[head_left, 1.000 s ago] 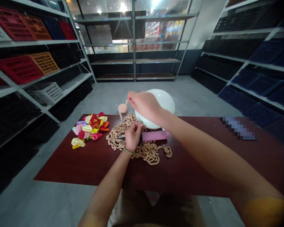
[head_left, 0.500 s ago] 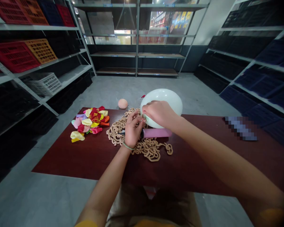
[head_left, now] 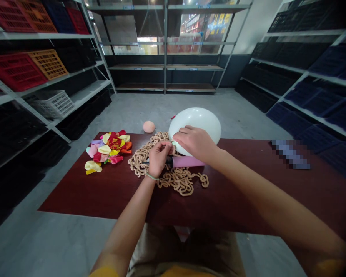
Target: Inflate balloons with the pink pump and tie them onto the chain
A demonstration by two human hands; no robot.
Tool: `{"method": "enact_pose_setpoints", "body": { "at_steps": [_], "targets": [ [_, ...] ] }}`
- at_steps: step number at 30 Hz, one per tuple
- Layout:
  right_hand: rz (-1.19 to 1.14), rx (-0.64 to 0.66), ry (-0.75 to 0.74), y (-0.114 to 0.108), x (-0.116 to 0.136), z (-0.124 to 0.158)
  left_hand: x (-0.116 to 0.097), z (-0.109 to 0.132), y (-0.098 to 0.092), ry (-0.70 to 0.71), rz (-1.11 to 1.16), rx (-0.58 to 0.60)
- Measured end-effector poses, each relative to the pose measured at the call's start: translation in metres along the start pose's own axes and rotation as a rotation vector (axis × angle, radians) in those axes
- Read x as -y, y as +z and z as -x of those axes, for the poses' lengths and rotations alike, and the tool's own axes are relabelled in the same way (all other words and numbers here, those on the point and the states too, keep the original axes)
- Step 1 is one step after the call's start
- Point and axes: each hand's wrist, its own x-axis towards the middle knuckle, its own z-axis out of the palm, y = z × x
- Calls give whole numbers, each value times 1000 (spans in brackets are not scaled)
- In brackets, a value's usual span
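Observation:
A large inflated pale white balloon (head_left: 196, 119) rests at the far edge of the table, its neck turned toward my hands. My left hand (head_left: 159, 156) is closed, with thumb and index finger pinching the balloon's neck end. Against the balloon's near side, my right hand (head_left: 196, 141) is closed with its fingertips gripping the neck beside the left fingers. The knot area is mostly hidden by fingers. Beneath both hands lies a pink tube with a black end (head_left: 186, 161), looking like a hand pump. It lies on a heap of tan, curly chain-like links (head_left: 180, 181).
Several colourful deflated balloons (head_left: 108, 150) are piled at the left of the dark red table (head_left: 103, 196). A small peach-coloured ball or balloon (head_left: 148, 127) is at the far edge. A blurred-out flat object (head_left: 291, 154) lies at right. Shelves with crates (head_left: 49, 63) stand around.
My left fingers have drawn from spread to a tighter pinch at the balloon's neck. My right hand has turned slightly and lowered, still at the neck. The view has shifted a little.

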Motion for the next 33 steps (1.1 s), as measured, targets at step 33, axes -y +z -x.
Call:
{"method": "enact_pose_setpoints", "body": {
  "at_steps": [33],
  "targets": [
    [13,-130,-192,8,-1,38,-7,-2,-6,-188,208,-18]
  ]
}}
